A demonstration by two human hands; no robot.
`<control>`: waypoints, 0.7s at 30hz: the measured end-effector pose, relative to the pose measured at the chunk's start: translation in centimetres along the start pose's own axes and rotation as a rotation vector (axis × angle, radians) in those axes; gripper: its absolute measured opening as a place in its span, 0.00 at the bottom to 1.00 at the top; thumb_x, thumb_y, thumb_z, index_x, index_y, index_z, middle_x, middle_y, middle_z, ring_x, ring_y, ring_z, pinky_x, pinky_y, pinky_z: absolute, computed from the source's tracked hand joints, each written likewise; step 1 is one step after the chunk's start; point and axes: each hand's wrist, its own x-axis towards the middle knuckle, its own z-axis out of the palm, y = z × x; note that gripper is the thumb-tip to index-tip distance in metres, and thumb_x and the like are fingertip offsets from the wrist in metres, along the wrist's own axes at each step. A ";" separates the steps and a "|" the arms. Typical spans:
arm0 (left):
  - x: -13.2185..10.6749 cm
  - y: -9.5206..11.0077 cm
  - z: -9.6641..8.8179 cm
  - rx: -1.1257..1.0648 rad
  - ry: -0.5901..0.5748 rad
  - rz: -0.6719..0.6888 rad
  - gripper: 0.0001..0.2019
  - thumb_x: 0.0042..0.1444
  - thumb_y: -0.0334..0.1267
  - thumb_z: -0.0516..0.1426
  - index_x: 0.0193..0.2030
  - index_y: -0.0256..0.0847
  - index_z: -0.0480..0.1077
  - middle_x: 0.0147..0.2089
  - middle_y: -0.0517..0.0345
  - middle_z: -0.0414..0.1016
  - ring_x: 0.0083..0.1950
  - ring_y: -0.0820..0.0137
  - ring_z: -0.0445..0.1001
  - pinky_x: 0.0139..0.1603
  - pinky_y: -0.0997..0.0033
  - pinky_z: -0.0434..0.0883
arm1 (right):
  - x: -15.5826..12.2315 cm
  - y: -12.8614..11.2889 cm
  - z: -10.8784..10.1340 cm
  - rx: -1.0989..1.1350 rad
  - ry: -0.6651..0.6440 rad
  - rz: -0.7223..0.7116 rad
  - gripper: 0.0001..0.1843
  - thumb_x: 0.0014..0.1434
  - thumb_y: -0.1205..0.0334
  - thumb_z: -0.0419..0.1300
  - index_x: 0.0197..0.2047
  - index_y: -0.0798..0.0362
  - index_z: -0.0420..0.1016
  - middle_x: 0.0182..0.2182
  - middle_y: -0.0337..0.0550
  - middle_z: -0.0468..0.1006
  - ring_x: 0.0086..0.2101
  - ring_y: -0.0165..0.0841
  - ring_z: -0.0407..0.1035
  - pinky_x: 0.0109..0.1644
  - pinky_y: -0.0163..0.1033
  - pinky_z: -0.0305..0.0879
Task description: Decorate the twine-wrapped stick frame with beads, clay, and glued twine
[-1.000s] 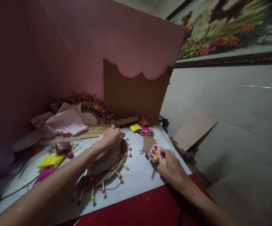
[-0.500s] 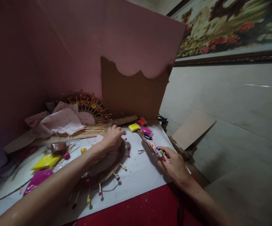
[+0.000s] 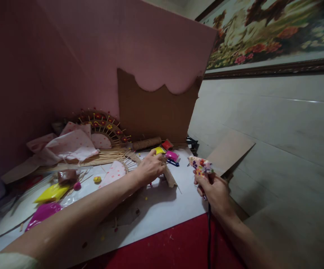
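My left hand [image 3: 152, 166] reaches across the table with its fingers curled down on the upper end of a rough brown strip [image 3: 170, 178]; the fingertips are partly hidden. My right hand [image 3: 214, 190] is closed around a flower-patterned hot glue gun [image 3: 200, 166], raised at the table's right edge with its black cord [image 3: 209, 235] hanging down. Under my left forearm lies a half-round stick fan, mostly covered, with a pink dotted centre [image 3: 113, 175]. Beside the strip lie a dark blue-handled tool [image 3: 173, 162] and a magenta packet [image 3: 172, 155].
A finished-looking stick fan [image 3: 103, 123] stands at the back left beside dotted cloth [image 3: 69, 144]. Twine [image 3: 146, 143] lies before the brown cardboard [image 3: 156, 112]. Yellow [image 3: 51, 193] and magenta [image 3: 44, 215] clay packets sit at left. A tiled wall [image 3: 277, 123] bounds the right.
My left hand has moved right from the fan to the brown strip. My right hand has lifted the glue gun off the strip's side, turning it and bringing its cord into view.
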 end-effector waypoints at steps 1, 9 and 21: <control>0.1 0.0 0.3 -0.002 -0.009 -0.002 0.10 0.58 0.29 0.51 0.32 0.38 0.73 0.30 0.49 0.75 0.42 0.61 0.66 0.44 0.59 0.54 | 0.1 -0.2 0.0 0.088 0.009 0.023 0.14 0.48 0.52 0.61 0.26 0.55 0.66 0.19 0.36 0.69 0.12 0.23 0.56 0.13 0.31 0.49; -1.0 -0.2 0.0 -0.050 -0.080 -0.105 0.11 0.54 0.27 0.52 0.42 0.39 0.72 0.32 0.49 0.76 0.40 0.61 0.67 0.42 0.61 0.55 | -0.3 -3.2 1.7 0.303 -0.262 0.020 0.17 0.50 0.49 0.61 0.34 0.55 0.67 0.22 0.38 0.72 0.14 0.22 0.57 0.13 0.27 0.53; -5.3 -5.8 2.2 -0.259 -0.144 -0.561 0.13 0.51 0.30 0.54 0.39 0.45 0.78 0.39 0.51 0.79 0.44 0.61 0.71 0.43 0.65 0.64 | 2.4 -6.2 5.6 0.394 -0.602 0.257 0.16 0.52 0.50 0.60 0.27 0.54 0.64 0.19 0.33 0.65 0.14 0.19 0.51 0.11 0.24 0.47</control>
